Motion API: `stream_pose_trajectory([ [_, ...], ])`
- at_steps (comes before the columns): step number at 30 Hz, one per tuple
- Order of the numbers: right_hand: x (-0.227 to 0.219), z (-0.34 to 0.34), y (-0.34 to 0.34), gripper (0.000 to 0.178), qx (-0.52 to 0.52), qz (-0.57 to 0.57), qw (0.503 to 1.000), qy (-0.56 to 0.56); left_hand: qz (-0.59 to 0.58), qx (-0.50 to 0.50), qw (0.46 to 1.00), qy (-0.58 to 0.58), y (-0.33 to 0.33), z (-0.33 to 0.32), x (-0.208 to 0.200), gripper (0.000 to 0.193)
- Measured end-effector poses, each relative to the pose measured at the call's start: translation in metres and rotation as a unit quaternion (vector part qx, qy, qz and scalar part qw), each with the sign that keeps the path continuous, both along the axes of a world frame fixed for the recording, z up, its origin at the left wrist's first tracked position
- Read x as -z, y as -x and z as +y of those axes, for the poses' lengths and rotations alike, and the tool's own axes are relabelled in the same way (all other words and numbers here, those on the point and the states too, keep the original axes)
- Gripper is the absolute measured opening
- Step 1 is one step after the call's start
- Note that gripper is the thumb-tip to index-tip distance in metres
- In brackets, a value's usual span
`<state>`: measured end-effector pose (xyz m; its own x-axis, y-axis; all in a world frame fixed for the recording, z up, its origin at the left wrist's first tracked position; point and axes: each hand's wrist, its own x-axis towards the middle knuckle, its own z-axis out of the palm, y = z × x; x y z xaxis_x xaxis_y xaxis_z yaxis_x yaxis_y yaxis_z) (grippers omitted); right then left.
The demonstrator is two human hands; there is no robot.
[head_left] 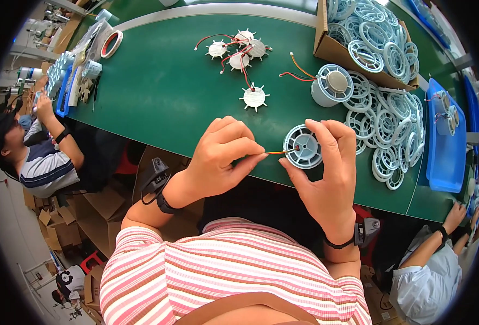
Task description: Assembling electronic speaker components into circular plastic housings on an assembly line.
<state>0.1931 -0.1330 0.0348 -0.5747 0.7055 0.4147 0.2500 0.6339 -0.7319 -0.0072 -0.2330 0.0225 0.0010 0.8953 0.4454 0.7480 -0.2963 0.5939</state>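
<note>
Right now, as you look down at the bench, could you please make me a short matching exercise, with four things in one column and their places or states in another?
1. Left hand
2. Right hand
3. Carton
4. Tray

A. Blue, toward the right end of the table
B. Pinching a thin wire
C. Brown, heaped with pale blue rings
D. Holding the round, pale blue housing by its rim

Pairs: 1-B, 2-D, 3-C, 4-A

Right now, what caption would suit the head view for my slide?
Left hand pinches wiring at a round part held in the right hand, over a green table with blue rings.
</note>
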Motion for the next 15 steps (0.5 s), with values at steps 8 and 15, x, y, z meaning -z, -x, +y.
stream_pose_trajectory([
  [8,0.001,0.013,0.008,0.028,-0.139,-0.057,0.978,-0.143,-0.143,0.040,0.974,0.172,0.027,0.013,-0.040,0.016],
  [15,-0.001,0.005,0.013,0.016,-0.100,-0.097,0.969,-0.202,0.151,-0.004,0.988,0.031,0.051,0.046,-0.026,0.014],
])
